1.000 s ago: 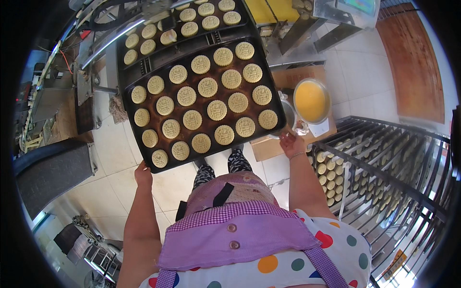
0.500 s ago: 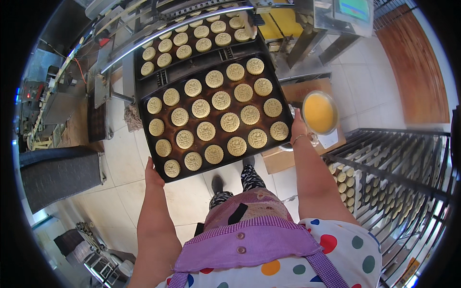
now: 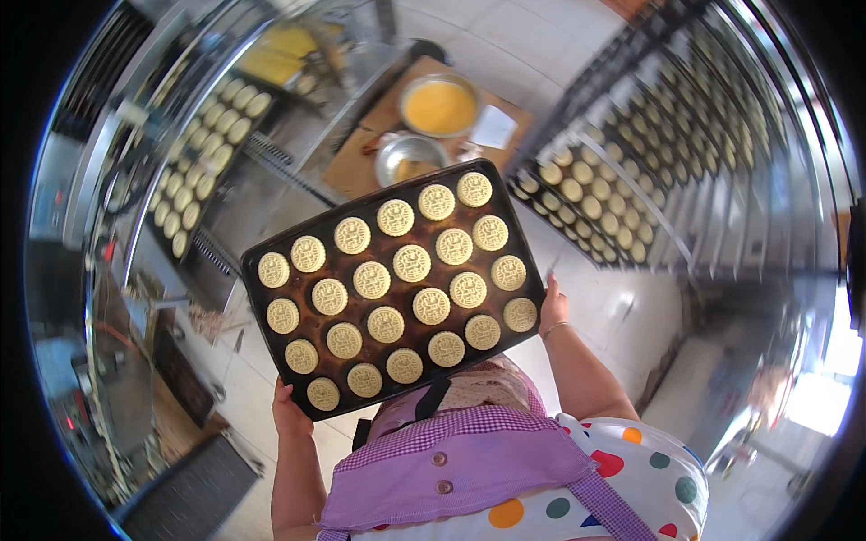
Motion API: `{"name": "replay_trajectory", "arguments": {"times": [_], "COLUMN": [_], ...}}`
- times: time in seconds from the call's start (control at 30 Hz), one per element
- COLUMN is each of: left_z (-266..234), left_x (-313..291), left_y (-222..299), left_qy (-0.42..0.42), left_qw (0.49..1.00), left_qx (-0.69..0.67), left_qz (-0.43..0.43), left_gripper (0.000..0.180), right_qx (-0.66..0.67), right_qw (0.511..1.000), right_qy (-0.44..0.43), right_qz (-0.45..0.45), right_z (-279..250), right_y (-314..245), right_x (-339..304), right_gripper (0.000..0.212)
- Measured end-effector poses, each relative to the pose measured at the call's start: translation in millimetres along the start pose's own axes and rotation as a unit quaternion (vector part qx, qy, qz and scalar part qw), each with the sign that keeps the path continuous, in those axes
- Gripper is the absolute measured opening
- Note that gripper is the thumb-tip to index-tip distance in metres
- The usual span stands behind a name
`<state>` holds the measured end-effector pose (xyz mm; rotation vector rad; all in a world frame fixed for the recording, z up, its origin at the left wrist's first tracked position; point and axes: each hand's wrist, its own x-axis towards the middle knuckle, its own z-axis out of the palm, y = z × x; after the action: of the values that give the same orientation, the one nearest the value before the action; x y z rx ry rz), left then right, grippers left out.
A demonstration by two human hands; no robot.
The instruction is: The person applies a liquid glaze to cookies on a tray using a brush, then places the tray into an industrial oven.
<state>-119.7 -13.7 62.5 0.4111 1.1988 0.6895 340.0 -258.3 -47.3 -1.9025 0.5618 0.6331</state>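
A dark baking tray (image 3: 354, 305) hangs in front of my body, carried between both hands and slightly tilted in the view. Rows of round, pale stamped pastries (image 3: 412, 263) with scalloped edges lie on it. My left hand (image 3: 292, 413) grips the tray's near left corner, fingers partly hidden by the rim. On the right side edge, my right hand (image 3: 553, 308) holds the tray, with its other fingers under it.
Ahead, a cardboard-topped surface (image 3: 354, 171) bears a bowl of orange-yellow liquid (image 3: 440, 106) and a metal bowl (image 3: 408, 155). To the right stands a tall rack (image 3: 667, 239) loaded with trays of pastries. At left, a conveyor machine (image 3: 236, 185) carries more pastries.
I have turned to the right and lifted the tray off the conveyor, closer to my body. The rack now stands ahead right, and the conveyor has shifted to the left.
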Motion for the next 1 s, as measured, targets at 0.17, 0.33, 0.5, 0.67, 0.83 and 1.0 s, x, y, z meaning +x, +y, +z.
{"name": "replay_trajectory", "arguments": {"times": [0.17,0.33,0.5,0.67,0.83,1.0], "left_z": [91.5,199.8,312.2,348.4,479.0,578.7], "left_x": [19.2,37.3,77.3,183.3,198.1,213.3], "left_y": [-52.7,-125.4,-205.4,-272.8,-305.8,-301.2], "left_qy": [-0.103,-0.146,-0.212,-0.165,-0.127,-0.261], "left_qw": [0.988,0.965,0.931,0.927,0.916,0.846], "left_qx": [0.094,0.191,0.229,0.271,0.364,0.464], "left_qz": [-0.066,-0.102,-0.188,-0.199,-0.113,-0.028], "left_gripper": [0.053,0.053,0.049,0.071,0.07,0.064], "right_qx": [0.093,0.174,0.255,0.219,0.318,0.541], "right_qw": [0.988,0.956,0.92,0.918,0.89,0.816], "right_qy": [0.118,0.213,0.259,0.292,0.283,0.125], "right_qz": [0.043,0.098,0.145,0.157,0.164,0.161], "right_z": [-145.3,-251.5,-324.6,-331.5,-325.1,-295.0], "right_y": [64.8,112.0,139.4,120.9,95.1,50.7], "right_x": [31.4,67.5,117.2,178.8,260.5,317.8], "right_gripper": [0.073,0.076,0.073,0.08,0.082,0.084]}}
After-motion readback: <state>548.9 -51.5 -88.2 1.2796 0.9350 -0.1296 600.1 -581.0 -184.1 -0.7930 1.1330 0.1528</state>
